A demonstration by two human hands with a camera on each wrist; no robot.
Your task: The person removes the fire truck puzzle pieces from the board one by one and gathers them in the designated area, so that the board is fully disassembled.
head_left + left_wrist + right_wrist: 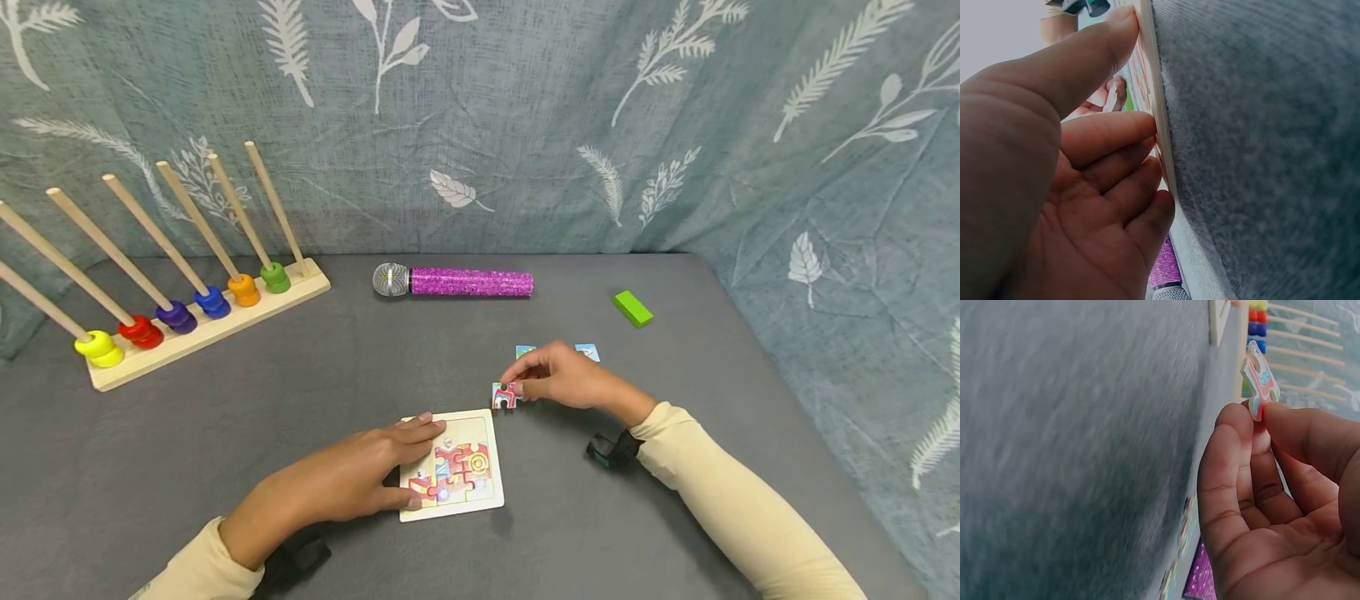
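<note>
A blue-grey cloth (495,125) with white leaf prints hangs beyond the back edge of the dark grey desk (337,358). Near the desk's back left corner I see a wooden peg rack (225,323), with yellow, red, purple, blue, orange and green rings at the feet of its pegs. A person in cream sleeves works at the desk. The left hand (360,468) lies over the left side of the puzzle board, thumb and fingers spread wide, the thumb at its near left corner and the fingertips reaching along its far edge. The right hand (566,379) is narrowed to a pinch, thumb against finger, on one puzzle piece. A sparkly purple microphone (468,282) lies along the middle of the desk's back edge, its silver head pointing left. The puzzle board (496,475) is pale and squarish with rounded corners; fitted pieces (472,465) inside it show a red, pink and yellow picture with a spiral. A green block (633,308) sits near the desk's back right corner. Loose pieces (587,352), mostly blue, lie on the desk just beyond the right hand, partly covered by it. The puzzle piece (502,397), red, blue and white with a knobbed, notched outline, is at the right hand's fingertips, just off the board's back right corner.
</note>
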